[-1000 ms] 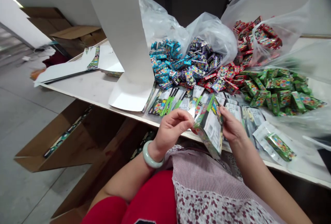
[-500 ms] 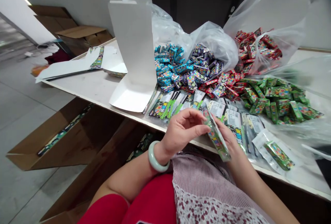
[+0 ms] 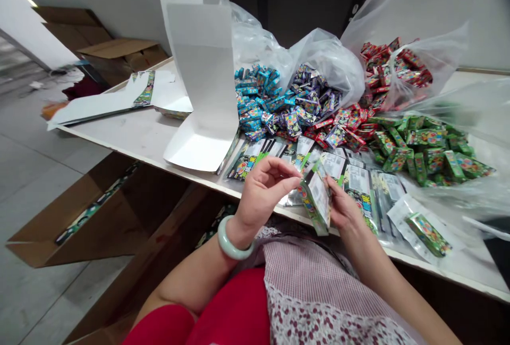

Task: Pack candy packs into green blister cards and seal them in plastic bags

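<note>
Left hand (image 3: 263, 193) pinches a green card packet (image 3: 316, 201) at its top corner, right hand (image 3: 345, 209) curled around its other edge, just above the worktop (image 3: 131, 135).

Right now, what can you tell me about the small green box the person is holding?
The small green box is a narrow rectangular pack with bright green edges and colourful printing along its side. Its broad face shows a pale panel, but any small print is too blurred to read. It looks like printed card, perhaps with a glossy finish. It appears intact and is held in the air, tilted, with its lower corner pointing down just above the table edge. The fingers of the left hand and right hand grip it from either side.
</note>
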A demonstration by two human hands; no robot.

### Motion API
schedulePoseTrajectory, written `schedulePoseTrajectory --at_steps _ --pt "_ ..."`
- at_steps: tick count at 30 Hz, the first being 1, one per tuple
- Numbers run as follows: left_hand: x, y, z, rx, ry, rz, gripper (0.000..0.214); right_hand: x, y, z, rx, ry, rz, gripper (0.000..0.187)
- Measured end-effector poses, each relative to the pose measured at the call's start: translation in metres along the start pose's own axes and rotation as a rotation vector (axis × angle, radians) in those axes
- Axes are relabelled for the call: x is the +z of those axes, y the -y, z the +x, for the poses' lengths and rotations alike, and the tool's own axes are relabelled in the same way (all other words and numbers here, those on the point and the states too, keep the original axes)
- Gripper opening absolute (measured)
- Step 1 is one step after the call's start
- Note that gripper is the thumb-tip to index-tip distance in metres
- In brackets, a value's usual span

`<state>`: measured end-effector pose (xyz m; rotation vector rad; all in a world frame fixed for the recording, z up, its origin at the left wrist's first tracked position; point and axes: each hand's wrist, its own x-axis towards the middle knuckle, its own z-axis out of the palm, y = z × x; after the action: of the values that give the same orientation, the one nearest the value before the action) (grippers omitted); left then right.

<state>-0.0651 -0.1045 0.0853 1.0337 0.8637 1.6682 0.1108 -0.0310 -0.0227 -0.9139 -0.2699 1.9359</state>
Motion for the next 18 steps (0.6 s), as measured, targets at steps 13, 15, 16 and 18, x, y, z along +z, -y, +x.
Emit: schedulePoseTrajectory --at_steps 13,15,16,18 --pt "-0.0017 -0.0043 0.0016 0.167 -0.087 0.130 0.018 0.0073 0.0035 -0.0057 -0.080 -0.015 0.026 0.020" --pt "-0.0018 -0.0051 0.0010 0.158 -0.080 0.119 0.018 0.0059 0.0032 -0.0056 -0.063 -0.018 0.032 0.021" --pt "-0.0017 -0.0056 0.0007 0.152 -0.076 0.117 0.018 0.0050 0.0029 -0.0056 -0.053 -0.011 0.031 0.021" --pt "-0.0015 -0.0064 0.0001 0.141 -0.070 0.129 0.017 0.0033 0.0023 -0.0056 -0.075 0.025 0.005 0.021"
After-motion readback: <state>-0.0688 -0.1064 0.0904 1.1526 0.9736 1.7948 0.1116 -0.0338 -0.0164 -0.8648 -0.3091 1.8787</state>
